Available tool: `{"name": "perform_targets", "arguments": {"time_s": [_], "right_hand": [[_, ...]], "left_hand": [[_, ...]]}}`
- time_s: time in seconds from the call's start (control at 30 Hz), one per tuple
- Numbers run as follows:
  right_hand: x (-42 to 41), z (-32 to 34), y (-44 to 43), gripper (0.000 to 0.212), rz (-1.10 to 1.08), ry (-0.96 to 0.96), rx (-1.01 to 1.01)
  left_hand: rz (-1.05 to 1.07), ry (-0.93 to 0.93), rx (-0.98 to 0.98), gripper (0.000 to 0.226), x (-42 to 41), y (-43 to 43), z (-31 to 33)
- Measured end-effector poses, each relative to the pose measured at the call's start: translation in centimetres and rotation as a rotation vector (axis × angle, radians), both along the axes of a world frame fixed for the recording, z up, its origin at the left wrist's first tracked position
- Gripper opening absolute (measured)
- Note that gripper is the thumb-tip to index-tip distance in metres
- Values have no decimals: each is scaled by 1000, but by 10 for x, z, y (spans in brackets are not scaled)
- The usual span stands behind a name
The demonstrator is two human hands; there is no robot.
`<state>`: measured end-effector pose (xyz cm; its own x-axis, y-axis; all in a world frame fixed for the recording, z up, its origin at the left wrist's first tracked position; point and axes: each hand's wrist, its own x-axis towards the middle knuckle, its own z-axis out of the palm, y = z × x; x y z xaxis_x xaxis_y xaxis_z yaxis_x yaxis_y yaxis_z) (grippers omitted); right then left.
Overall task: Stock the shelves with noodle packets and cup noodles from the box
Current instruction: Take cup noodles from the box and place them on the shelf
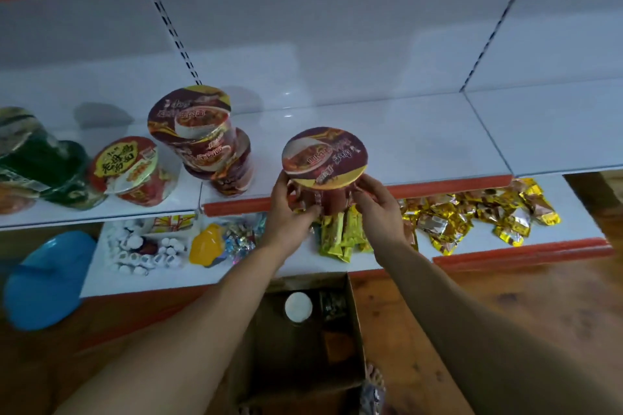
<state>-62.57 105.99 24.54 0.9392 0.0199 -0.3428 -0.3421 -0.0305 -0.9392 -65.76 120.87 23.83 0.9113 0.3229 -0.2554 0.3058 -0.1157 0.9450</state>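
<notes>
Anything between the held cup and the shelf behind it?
Nothing visible. Left hand and right hand hold the cup noodle at the shelf edge; bare surface lies behind it, stacked cups off to the left.

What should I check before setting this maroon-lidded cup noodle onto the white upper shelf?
1. Grip: left hand and right hand hold the maroon-lidded round cup noodle by its sides: ok.
2. Lid faces up: ok.
3. Bare spot on white metal upper shelf behind it: ok.
4. Base above red shelf-edge strip: cannot tell, hands hide it.
5. Clearance from stacked maroon cups on the left: ok.
</notes>
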Motion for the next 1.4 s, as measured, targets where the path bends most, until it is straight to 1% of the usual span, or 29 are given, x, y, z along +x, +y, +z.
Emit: {"name": "perform_targets", "arguments": {"time_s": [0.1, 0.23, 0.3, 0.43, 0.53, 0.63, 0.73, 0.83, 0.93, 1.0, 1.07, 1.17, 1.27, 1.33, 1.4], "right_hand": [[27, -11, 6, 39, 39, 5, 23], [54, -29, 16, 43, 68, 33, 17], [64, -41, 20, 42, 81, 45, -3], [77, -55, 30, 33, 42, 51, -9], [85, -61, 39, 40, 36, 54, -11], [88, -66, 44, 47, 50, 55, -31], [89, -69, 49, 47, 66, 59, -20], [86, -70, 55, 48, 91, 65, -19], [83, -73, 56, 53, 70, 74, -86], [78, -72, 52, 47, 34, 55, -162], [72, -69, 48, 38, 18, 12, -240], [58, -66, 44, 28, 18, -42, -328], [43, -68, 45, 22, 49, -34, -363], [33, -73, 47, 19, 89, -18, -410], [26, -81, 49, 16, 135, 6, -479]], "left_hand": [[36, -15, -62, 78, 25, -1, -5], [62, -9, -37, 79, 55, 10, -19], [58, -2, -28, 78, 66, 15, -29], [33, 21, -10, 82, 82, 27, -53], [70, 8, -63, 82, 92, 32, -61], [91, 11, -96, 84, 99, 37, -67], [102, 5, -94, 88, 97, 43, -72], [83, 6, -65, 88, 93, 49, -71], [49, 15, -10, 85, 90, 55, -71], [81, 22, 8, 80, 85, 55, -70], [134, 36, 20, 71, 76, 54, -67], [179, 13, 66, 50, 56, 51, -63], [189, -1, 137, 24, 30, 51, -64], [145, 48, 196, 10, 13, 50, -70], [75, 153, 250, 10, -4, 52, -83]]}}
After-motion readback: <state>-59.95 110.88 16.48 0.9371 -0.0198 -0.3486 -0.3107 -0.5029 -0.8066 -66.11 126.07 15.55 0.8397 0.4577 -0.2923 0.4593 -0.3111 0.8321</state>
